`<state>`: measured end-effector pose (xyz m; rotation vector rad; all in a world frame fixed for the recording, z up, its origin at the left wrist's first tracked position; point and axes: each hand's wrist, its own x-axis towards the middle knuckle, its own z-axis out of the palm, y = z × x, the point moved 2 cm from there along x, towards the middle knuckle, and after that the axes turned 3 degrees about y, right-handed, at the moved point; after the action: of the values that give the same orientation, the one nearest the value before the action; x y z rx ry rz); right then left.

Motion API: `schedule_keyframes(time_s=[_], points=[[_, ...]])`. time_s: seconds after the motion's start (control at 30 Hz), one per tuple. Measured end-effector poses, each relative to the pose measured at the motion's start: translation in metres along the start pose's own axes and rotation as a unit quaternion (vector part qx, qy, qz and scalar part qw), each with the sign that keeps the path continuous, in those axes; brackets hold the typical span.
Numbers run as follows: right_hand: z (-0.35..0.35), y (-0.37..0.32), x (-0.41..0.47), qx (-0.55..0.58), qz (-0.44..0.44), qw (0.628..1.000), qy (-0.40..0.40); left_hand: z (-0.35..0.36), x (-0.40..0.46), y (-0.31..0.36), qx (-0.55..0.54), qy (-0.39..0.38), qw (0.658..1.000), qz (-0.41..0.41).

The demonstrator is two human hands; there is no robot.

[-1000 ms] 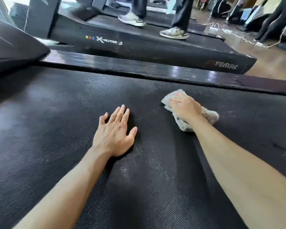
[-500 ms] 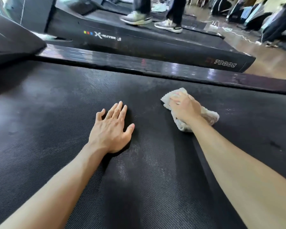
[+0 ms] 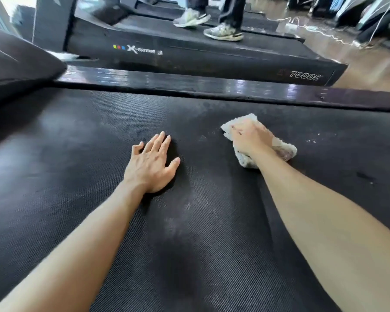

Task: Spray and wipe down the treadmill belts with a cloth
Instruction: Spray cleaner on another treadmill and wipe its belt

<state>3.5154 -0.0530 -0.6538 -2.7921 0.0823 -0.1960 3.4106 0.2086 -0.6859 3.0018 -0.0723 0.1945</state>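
Observation:
The black ribbed treadmill belt [image 3: 81, 181] fills most of the view, with pale dusty smears near its middle. My right hand [image 3: 250, 138] presses a crumpled white cloth [image 3: 284, 149] down on the belt, right of centre, fingers closed over it. My left hand [image 3: 152, 164] lies flat on the belt, palm down and fingers spread, holding nothing, about a hand's width left of the cloth. No spray bottle is in view.
A glossy black side rail [image 3: 212, 85] borders the belt's far edge. Beyond it stands a second treadmill [image 3: 189, 57] where a person's sneakered feet [image 3: 223, 32] walk. White cables [image 3: 324, 34] trail across the wooden floor at the back right.
Both hands and the cloth stay nearly in place on the belt. The view has shifted slightly. The person on the far treadmill has taken further steps.

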Motion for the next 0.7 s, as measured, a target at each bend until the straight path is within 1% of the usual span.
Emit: schedule_keyframes(time_s=[0.07, 0.17, 0.23, 0.3, 0.37, 0.43, 0.5, 0.57, 0.63, 0.7], points=[[0.003, -0.022, -0.021, 0.004, -0.040, 0.999, -0.015, -0.001, 0.002, 0.000, 0.000, 0.000, 1.000, 0.000], [0.014, -0.041, -0.042, -0.005, -0.120, 0.989, -0.085, -0.001, 0.001, 0.002, 0.006, -0.010, 1.000, 0.004], [0.011, -0.040, -0.042, -0.017, -0.140, 0.982, -0.128, 0.000, 0.001, 0.000, 0.002, -0.005, 1.000, 0.003], [0.001, -0.032, -0.038, -0.018, -0.133, 0.980, -0.149, -0.001, 0.002, -0.002, -0.001, -0.009, 1.000, 0.006], [-0.006, -0.021, -0.031, 0.008, -0.100, 0.987, -0.128, 0.000, 0.003, -0.003, -0.002, -0.011, 1.000, 0.011], [-0.003, -0.010, -0.019, 0.030, -0.064, 0.993, -0.092, 0.002, 0.003, -0.003, -0.003, -0.007, 1.000, 0.011], [0.002, -0.006, -0.002, 0.021, -0.031, 0.998, -0.049, 0.004, 0.003, -0.004, -0.006, -0.002, 1.000, 0.010], [0.011, -0.017, 0.014, 0.004, -0.019, 0.999, -0.026, 0.005, 0.004, -0.005, -0.013, 0.007, 1.000, 0.009], [0.022, -0.035, 0.023, -0.012, -0.049, 0.998, -0.025, 0.006, 0.004, -0.003, -0.014, 0.004, 1.000, 0.010], [0.025, -0.052, 0.016, 0.009, -0.117, 0.992, -0.050, 0.003, 0.012, -0.006, -0.001, -0.011, 1.000, 0.018]])
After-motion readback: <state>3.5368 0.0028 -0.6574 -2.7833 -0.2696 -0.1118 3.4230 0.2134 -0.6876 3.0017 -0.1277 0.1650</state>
